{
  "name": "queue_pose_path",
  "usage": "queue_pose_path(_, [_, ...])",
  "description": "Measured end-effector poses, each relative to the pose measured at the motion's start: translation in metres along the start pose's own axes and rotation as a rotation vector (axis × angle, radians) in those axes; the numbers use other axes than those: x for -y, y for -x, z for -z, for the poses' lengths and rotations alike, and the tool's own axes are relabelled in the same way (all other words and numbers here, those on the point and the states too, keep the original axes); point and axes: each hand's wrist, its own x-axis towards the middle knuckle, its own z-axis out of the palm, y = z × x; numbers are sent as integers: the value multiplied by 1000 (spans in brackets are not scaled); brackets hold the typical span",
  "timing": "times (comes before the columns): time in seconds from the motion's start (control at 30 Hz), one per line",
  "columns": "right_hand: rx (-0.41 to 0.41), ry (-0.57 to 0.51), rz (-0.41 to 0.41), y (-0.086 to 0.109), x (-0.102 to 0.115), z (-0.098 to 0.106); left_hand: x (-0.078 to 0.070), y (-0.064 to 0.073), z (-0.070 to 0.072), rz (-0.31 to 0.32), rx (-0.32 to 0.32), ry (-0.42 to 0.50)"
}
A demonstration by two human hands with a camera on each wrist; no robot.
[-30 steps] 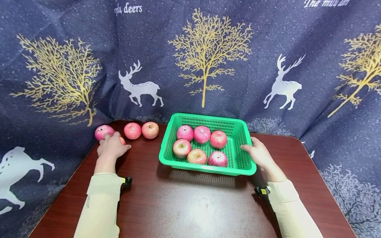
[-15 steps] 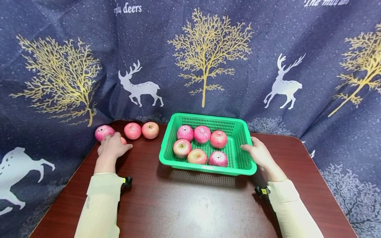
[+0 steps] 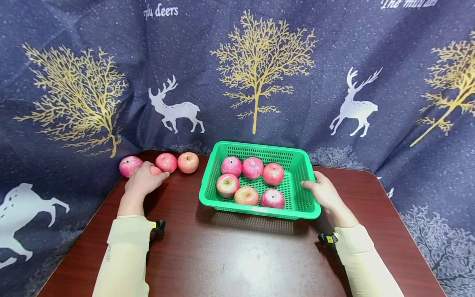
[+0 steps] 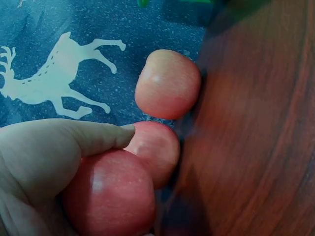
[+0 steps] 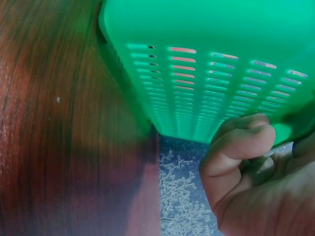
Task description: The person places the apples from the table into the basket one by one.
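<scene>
At the table's far left, my left hand (image 3: 142,181) grips a red apple (image 4: 110,194), its thumb lying along the fruit in the left wrist view; the fingers on the far side are hidden. A pink apple (image 3: 130,166) lies just left of that hand. To its right sit a red apple (image 3: 166,162) and a yellowish-red apple (image 3: 188,162). My right hand (image 3: 327,194) holds the right end wall of a green plastic basket (image 3: 259,211), thumb over the rim and curled fingers against the outside in the right wrist view. Several apples (image 3: 253,167) lie inside the basket.
The brown wooden table (image 3: 208,260) reaches back to a dark blue curtain (image 3: 219,95) printed with deer and trees. Inside the basket, bare slotted floor (image 3: 293,189) shows at the right end.
My left hand has shifted slightly right and back with the apple, closer to the red apple beside it. The right hand and basket stay in place.
</scene>
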Motion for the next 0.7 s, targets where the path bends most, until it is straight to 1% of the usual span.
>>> queue_pose_path(0.23, [-2, -9, -5, 0, 1, -2, -10, 2, 5, -17, -31, 69])
queue_pose_path(0.37, [-6, -5, -3, 1, 3, -2, -15, 2, 7, -8, -52, 109])
queue_pose_path(0.47, [-5, 0, 7, 1, 3, -2, -17, 3, 7, -5, -53, 134])
queue_pose_path(0.6, [-5, 0, 14, 2, 3, -1, -22, 4, 7, -37, -71, 173])
queue_pose_path(0.7, [-5, -8, 12, 2, 3, -1, -26, 4, 6, -59, -103, 196])
